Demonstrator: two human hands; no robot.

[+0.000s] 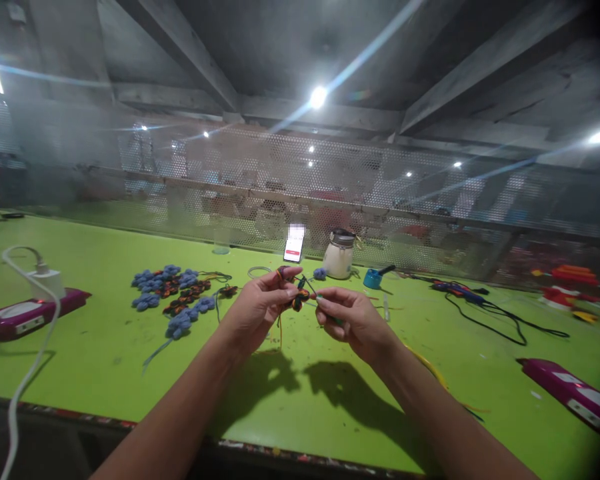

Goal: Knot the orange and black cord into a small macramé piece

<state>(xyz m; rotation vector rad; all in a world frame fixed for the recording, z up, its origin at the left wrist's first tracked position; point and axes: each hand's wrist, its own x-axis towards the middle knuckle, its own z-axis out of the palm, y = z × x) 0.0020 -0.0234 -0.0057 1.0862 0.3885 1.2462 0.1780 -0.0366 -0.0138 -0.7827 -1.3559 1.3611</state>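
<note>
My left hand (260,303) pinches a small dark crocheted piece (299,301) in orange, green and black yarn, with loose yarn ends hanging below it. Opposite it, my right hand (353,313) is closed around a thin crochet hook (310,287), whose tip reaches the piece; a bit of green shows under the fingers. Both hands are held above the green table. To their left lie several blue crocheted flowers (180,323) and dark orange-and-black ones (195,292), some with yarn tails. Another blue yarn piece (320,273) rests behind the hands.
A lit phone (293,243) stands at the back beside a lidded jar (339,255) and a small blue pot (373,278). Purple power strips (35,313) flank the table (105,373); a white cable (50,333) hangs over the left front edge. A blue corded tool (460,292) lies right.
</note>
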